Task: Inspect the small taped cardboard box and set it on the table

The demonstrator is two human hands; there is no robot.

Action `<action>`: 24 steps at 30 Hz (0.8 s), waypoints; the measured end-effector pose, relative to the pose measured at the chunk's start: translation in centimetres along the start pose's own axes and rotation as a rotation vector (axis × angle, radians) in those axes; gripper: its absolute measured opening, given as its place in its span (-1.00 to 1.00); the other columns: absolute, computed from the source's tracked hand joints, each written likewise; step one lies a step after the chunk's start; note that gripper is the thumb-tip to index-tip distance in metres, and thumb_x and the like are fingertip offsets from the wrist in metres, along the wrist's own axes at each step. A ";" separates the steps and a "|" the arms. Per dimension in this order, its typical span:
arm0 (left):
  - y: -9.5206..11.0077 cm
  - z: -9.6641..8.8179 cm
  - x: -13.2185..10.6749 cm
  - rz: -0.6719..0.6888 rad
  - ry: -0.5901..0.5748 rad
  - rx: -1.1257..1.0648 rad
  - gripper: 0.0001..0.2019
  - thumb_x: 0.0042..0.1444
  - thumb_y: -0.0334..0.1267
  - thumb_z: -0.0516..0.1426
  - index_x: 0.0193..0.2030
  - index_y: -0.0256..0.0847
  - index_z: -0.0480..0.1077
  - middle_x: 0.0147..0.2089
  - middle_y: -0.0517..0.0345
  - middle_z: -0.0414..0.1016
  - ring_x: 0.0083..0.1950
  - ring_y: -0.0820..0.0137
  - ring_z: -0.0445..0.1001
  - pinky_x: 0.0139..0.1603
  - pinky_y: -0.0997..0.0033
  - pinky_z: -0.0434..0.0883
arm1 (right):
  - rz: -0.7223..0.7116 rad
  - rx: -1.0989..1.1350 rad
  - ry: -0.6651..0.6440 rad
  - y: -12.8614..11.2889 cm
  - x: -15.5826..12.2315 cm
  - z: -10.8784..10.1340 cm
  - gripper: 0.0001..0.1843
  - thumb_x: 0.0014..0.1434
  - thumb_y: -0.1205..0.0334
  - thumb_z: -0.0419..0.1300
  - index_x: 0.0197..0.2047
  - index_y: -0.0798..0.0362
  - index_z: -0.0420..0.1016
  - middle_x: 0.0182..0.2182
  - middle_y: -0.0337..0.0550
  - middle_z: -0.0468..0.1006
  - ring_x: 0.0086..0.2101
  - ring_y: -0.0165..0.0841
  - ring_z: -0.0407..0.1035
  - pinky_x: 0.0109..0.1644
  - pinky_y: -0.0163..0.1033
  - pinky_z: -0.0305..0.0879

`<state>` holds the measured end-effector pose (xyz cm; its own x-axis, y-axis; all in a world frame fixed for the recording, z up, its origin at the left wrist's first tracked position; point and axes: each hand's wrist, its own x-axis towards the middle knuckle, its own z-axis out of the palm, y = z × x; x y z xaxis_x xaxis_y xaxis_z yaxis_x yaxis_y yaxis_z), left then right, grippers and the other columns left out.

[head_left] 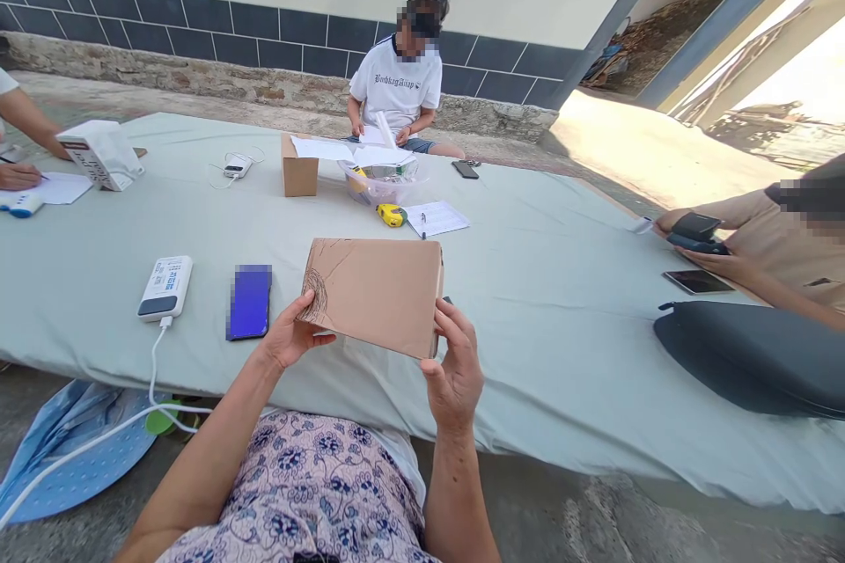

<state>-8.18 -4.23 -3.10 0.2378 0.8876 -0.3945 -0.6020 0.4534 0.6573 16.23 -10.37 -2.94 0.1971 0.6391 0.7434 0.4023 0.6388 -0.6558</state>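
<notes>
A brown cardboard box is held just over the near side of the cloth-covered table, with dark curved pen lines scribbled at its left end. My left hand grips the lower left edge, thumb on top and fingers beneath. At the opposite end, my right hand has its fingers against the box's side and its thumb by the near corner. A blue-screened phone lies left of the box, and beyond that a white power bank with a cable plugged in. The underside of the box is hidden.
Beyond the box lie a yellow tape measure, a paper sheet, a plastic basket and a small carton. A black case is at right. Other people sit around the table.
</notes>
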 end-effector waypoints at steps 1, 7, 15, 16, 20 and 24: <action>0.0 -0.2 0.1 -0.020 -0.010 -0.008 -0.72 0.12 -0.09 0.30 -0.09 -0.16 0.51 -0.24 0.04 0.64 -0.28 0.24 0.61 -0.25 0.22 0.58 | -0.009 0.000 -0.004 0.0 0.0 0.0 -0.44 0.25 -0.22 0.22 0.22 -0.16 0.51 0.19 0.05 0.48 0.19 -0.03 0.37 0.21 0.16 0.38; -0.1 -1.4 0.8 -0.149 -0.140 -0.031 -0.58 0.11 0.07 0.28 -0.07 -0.22 0.51 -0.26 -0.09 0.65 -0.26 0.12 0.64 -0.25 0.20 0.53 | -0.055 -0.051 0.034 -0.1 -0.1 -0.2 -0.61 0.28 -0.11 0.24 0.10 -0.17 0.59 0.16 0.00 0.48 0.15 -0.06 0.39 0.15 0.13 0.39; -0.6 -2.2 1.4 -0.255 -0.307 -0.061 -0.46 0.10 0.19 0.24 0.02 -0.20 0.45 -0.19 -0.10 0.63 -0.18 0.06 0.64 -0.29 0.24 0.47 | -0.100 -0.015 0.021 -0.3 0.0 -0.3 -0.54 0.26 -0.21 0.22 0.13 -0.21 0.54 0.29 -0.02 0.36 0.29 0.00 0.26 0.20 0.12 0.34; -0.7 -2.2 1.5 -0.263 -0.330 -0.067 -0.47 0.10 0.20 0.24 0.02 -0.19 0.44 -0.17 -0.09 0.63 -0.18 0.06 0.64 -0.31 0.24 0.47 | -0.097 0.003 0.012 -0.3 0.0 -0.3 -0.49 0.25 -0.25 0.20 0.16 -0.22 0.52 0.34 -0.02 0.31 0.33 0.02 0.21 0.25 0.16 0.31; -1.0 -2.4 1.6 -0.324 -0.380 -0.042 -0.48 0.09 0.19 0.24 0.01 -0.16 0.48 -0.14 -0.08 0.63 -0.16 0.06 0.63 -0.34 0.24 0.46 | -0.014 0.088 -0.084 -0.4 -0.4 -0.4 -0.03 0.03 -0.57 0.14 0.38 -0.26 0.24 0.52 -0.04 -0.05 0.48 0.16 -0.14 0.40 0.34 0.09; -1.6 -2.6 1.7 -0.370 -0.405 0.012 -0.48 0.08 0.21 0.22 0.00 -0.16 0.53 -0.16 -0.09 0.64 -0.21 0.08 0.62 -0.39 0.27 0.43 | 0.101 0.035 -0.114 0.0 -1.3 -1.0 0.36 -0.28 -0.74 0.14 0.47 -0.20 0.06 0.49 0.07 0.05 0.46 0.20 -0.07 0.37 0.30 0.17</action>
<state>-8.80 -3.63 -6.46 0.7080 0.6275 -0.3240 -0.4138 0.7403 0.5298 16.90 -11.62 -3.79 0.1315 0.7439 0.6552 0.3535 0.5823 -0.7321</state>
